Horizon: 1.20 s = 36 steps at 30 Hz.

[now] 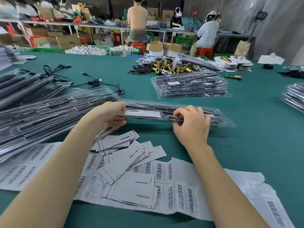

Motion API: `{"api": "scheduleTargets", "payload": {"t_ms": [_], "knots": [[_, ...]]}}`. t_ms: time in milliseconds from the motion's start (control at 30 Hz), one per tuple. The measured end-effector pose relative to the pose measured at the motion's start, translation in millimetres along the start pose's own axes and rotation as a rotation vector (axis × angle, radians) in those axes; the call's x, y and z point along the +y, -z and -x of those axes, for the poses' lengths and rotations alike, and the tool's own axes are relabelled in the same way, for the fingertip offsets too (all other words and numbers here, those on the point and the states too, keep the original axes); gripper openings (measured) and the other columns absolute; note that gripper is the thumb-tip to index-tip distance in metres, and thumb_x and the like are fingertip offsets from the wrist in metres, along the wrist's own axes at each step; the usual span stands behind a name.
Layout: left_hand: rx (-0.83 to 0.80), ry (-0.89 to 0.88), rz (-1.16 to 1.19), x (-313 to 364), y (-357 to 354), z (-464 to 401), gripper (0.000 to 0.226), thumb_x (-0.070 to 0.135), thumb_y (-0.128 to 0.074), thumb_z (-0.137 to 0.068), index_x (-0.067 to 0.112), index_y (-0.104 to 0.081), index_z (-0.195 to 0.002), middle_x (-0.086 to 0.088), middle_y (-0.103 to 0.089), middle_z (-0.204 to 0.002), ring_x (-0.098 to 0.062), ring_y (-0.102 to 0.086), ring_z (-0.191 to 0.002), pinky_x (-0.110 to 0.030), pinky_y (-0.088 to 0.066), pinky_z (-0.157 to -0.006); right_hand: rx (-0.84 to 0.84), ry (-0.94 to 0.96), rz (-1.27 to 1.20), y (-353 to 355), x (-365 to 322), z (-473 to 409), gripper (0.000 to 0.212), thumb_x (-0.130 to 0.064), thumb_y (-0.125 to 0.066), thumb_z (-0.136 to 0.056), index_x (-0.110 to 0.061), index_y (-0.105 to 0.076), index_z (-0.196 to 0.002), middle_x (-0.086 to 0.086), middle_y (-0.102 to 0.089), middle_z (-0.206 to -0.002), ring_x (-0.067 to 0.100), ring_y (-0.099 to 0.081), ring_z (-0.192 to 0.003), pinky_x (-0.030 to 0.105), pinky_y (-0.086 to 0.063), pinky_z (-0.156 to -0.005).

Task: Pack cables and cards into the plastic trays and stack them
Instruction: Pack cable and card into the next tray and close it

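On the green felt worktable [246, 145], above loose white printed cards [125, 153], the left hand [108, 116] and right hand [192, 124] both pinch one long clear plastic tray [164, 111], best kept level so its contents stay seated.

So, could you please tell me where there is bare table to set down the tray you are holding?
The tray sits between the left hand and right hand. Bare green cloth lies right of the right hand, below the far tray stack. The left tray pile and loose cards are crowded.
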<state>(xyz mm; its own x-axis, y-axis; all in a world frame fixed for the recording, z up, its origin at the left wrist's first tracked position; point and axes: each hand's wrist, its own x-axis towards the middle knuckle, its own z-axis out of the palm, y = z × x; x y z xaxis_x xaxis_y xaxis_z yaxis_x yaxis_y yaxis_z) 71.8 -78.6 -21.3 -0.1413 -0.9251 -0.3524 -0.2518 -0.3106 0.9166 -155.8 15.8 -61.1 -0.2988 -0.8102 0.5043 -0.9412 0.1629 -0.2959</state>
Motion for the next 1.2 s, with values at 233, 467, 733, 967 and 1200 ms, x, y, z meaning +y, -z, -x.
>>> {"api": "scheduleTargets", "payload": {"t_ms": [233,467,733,967,1200], "knots": [[-0.020,-0.037,0.023,2,5,-4,0.045,0.024,-0.072,-0.092,0.005,-0.052,-0.129,-0.012,-0.059,-0.117,-0.019,-0.067,-0.080,-0.021,-0.056,-0.050,-0.013,0.108,-0.095,0,-2,0,0.025,-0.039,-0.073,-0.080,-0.037,-0.062,-0.102,-0.016,-0.055,-0.098,0.015,-0.046,-0.104,0.034,-0.029,-0.085],[0.058,-0.086,-0.070,-2,5,-7,0.041,0.029,-0.075,-0.090,0.010,-0.051,-0.117,-0.007,-0.064,-0.105,-0.016,-0.070,-0.083,-0.020,-0.056,-0.051,0.052,0.292,-0.311,-4,-7,3,0.010,-0.029,-0.076,-0.086,-0.026,-0.072,-0.094,-0.014,-0.068,-0.095,0.014,-0.056,-0.093,0.038,-0.050,-0.080],[-0.011,-0.105,0.150,4,1,-4,0.026,0.004,-0.069,-0.092,0.000,-0.057,-0.115,-0.013,-0.062,-0.115,-0.022,-0.068,-0.088,-0.021,-0.058,-0.056,0.061,0.324,-0.276,-5,-10,5,0.007,-0.025,-0.072,-0.089,-0.026,-0.070,-0.095,-0.015,-0.068,-0.098,0.013,-0.056,-0.096,0.040,-0.047,-0.083],[0.025,-0.057,0.284,7,3,-3,0.034,0.010,-0.073,-0.090,0.005,-0.058,-0.119,-0.014,-0.061,-0.118,-0.019,-0.072,-0.067,-0.026,-0.059,-0.057,0.246,0.289,-0.319,-4,-14,4,0.009,-0.021,-0.078,-0.087,-0.025,-0.082,-0.095,-0.011,-0.077,-0.093,0.017,-0.068,-0.089,0.038,-0.056,-0.073],[-0.030,-0.033,0.297,3,5,2,0.028,0.015,-0.065,-0.097,0.004,-0.057,-0.121,-0.017,-0.066,-0.112,-0.026,-0.071,-0.081,-0.028,-0.061,-0.057,-0.067,0.202,-0.098,8,-5,-8,0.030,-0.039,-0.071,-0.088,-0.038,-0.066,-0.117,-0.018,-0.065,-0.123,0.011,-0.052,-0.125,0.045,-0.027,-0.117]]}}
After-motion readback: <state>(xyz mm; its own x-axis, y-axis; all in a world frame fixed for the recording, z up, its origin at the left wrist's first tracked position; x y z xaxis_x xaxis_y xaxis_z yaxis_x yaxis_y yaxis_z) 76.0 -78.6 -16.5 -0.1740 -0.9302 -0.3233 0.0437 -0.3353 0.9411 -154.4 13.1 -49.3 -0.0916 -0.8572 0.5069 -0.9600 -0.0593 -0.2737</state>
